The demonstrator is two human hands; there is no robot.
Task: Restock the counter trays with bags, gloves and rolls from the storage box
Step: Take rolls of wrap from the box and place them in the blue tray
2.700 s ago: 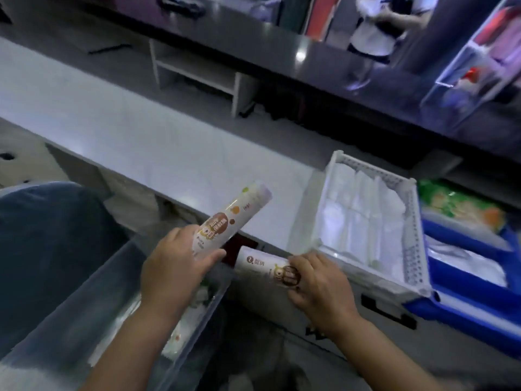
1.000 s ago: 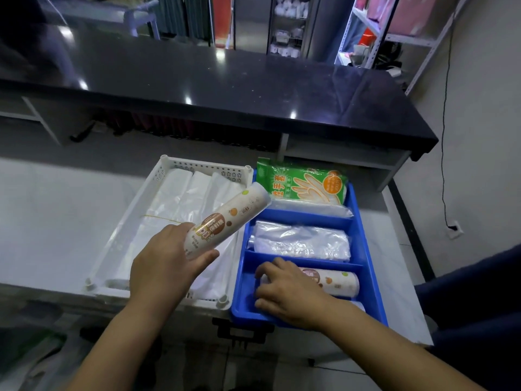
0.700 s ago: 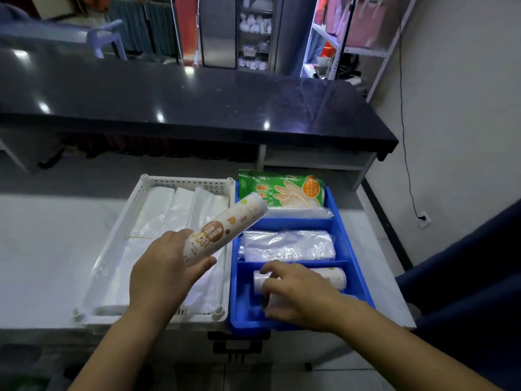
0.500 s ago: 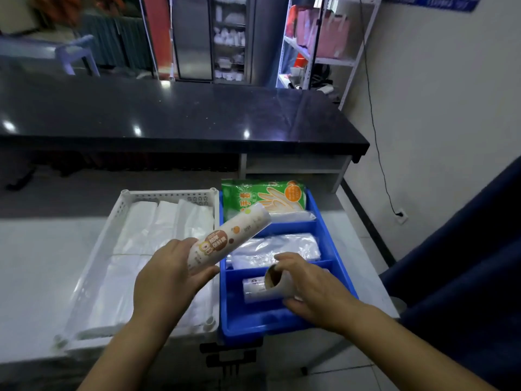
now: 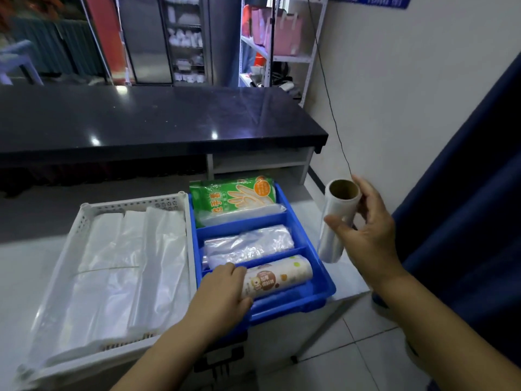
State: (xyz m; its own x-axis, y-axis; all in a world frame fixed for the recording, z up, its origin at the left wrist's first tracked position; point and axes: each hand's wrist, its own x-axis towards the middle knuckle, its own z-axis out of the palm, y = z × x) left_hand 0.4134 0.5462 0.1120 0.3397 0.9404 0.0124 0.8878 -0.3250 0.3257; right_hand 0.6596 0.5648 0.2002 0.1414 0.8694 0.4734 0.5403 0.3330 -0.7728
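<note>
The white counter (image 5: 25, 266) holds two trays. The white tray (image 5: 132, 203) is full of bags (image 5: 127, 263). The blue tray (image 5: 296, 301) sits touching it, at its 3 o'clock. In the blue tray, the glove pack (image 5: 234, 198) lies at 12 o'clock, a clear pack (image 5: 248, 244) in the middle, and the printed roll (image 5: 279, 277) at 6 o'clock.

My left hand (image 5: 222, 292) curls round the printed roll's 9 o'clock end. I think I am setting it down in its slot. My right hand (image 5: 369, 235) grips the clear roll (image 5: 337, 221), almost upright, at 3 o'clock outside the blue tray.

Next, I think I let go of the printed roll, tip the clear roll flat and fit it in beside.

My hand hides the printed roll's end. I cannot tell if there is room left. The storage box is out of view.
</note>
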